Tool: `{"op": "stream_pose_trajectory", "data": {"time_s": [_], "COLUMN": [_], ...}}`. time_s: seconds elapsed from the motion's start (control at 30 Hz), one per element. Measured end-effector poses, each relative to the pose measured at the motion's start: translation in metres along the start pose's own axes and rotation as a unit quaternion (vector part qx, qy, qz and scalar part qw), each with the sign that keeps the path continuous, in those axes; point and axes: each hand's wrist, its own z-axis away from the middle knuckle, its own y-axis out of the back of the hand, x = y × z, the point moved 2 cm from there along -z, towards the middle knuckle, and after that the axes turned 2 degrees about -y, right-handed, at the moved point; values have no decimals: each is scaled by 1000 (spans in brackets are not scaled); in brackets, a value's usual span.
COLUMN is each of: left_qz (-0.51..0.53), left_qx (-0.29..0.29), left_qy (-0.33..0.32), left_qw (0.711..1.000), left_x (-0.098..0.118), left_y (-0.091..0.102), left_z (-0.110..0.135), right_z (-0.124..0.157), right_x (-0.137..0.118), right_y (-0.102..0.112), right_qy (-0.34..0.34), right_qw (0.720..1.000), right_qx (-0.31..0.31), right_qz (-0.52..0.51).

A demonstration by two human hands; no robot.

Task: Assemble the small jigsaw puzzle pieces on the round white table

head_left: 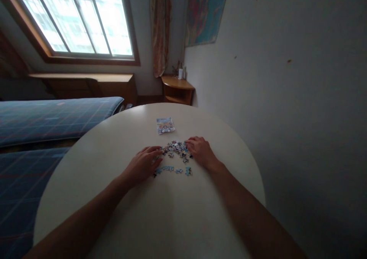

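Observation:
A loose pile of jigsaw puzzle pieces lies on the round white table, between my two hands. My left hand rests at the pile's left edge, fingers stretched toward the pieces. On the right side, my right hand touches the pile with its fingertips, the fingers slightly bent and spread. Nearer to me, a short row of light-blue pieces is laid out, with a separate small blue cluster at its right end. Some pieces are hidden under my fingers.
Beyond the pile lies a small printed picture sheet. A white wall runs along the right. To the left is a bed with a plaid blue cover. A corner shelf stands behind the table.

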Motion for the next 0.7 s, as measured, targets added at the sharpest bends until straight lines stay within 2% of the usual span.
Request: {"op": "stream_pose_trajectory", "data": {"time_s": [0.1, 0.33, 0.47, 0.57, 0.7], "left_qz": [-9, -42, -33, -21, 10], "left_qx": [2, 13, -6, -14, -27], "left_qy": [1, 40, 91, 117, 97], "left_qw": [1000, 998, 995, 993, 995], "left_x": [-9, -34, -43, -47, -42], "left_y": [5, 19, 28, 35, 37], "left_z": [0, -2, -5, -6, -5], "right_z": [-8, -24, -27, -25, -20], "right_x": [-1, 1, 2, 5, 3], "right_y": [-1, 4, 1, -3, -7], "right_qy": [-16, -50, -74, -58, 11], "right_qw": [1000, 998, 997, 997, 998], "right_qx": [10, -16, 23, 54, 50], "right_qz": [9, 27, 21, 15, -24]}}
